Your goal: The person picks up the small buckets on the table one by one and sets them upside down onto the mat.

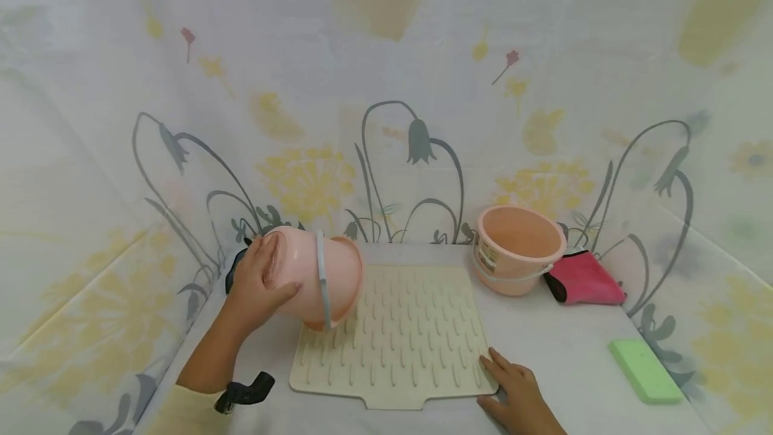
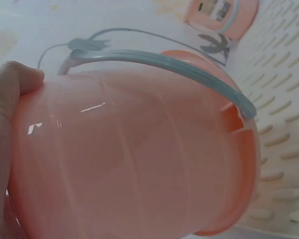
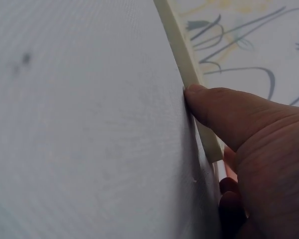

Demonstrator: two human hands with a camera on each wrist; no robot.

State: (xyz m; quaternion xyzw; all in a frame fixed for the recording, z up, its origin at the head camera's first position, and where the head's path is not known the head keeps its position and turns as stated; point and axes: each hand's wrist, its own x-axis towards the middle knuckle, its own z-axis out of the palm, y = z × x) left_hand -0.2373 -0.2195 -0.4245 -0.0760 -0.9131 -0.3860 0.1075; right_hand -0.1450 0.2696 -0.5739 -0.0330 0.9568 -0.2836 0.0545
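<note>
I watch left hand (image 1: 256, 280) curled round base of bucket (image 1: 306, 262), tilted at left of mat (image 1: 417, 327); right hand (image 1: 521, 391), fingers nearly straight, touches mat corner. Smooth bucket might slip if grip slackens.

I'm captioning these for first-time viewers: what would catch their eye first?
Probably the pink bucket tipped sideways in the left hand, its rim toward the cream ridged mat. Next, the upright bucket at the back right, beside a bright pink pouch-like item. Then the light green block at the table's right.
</note>
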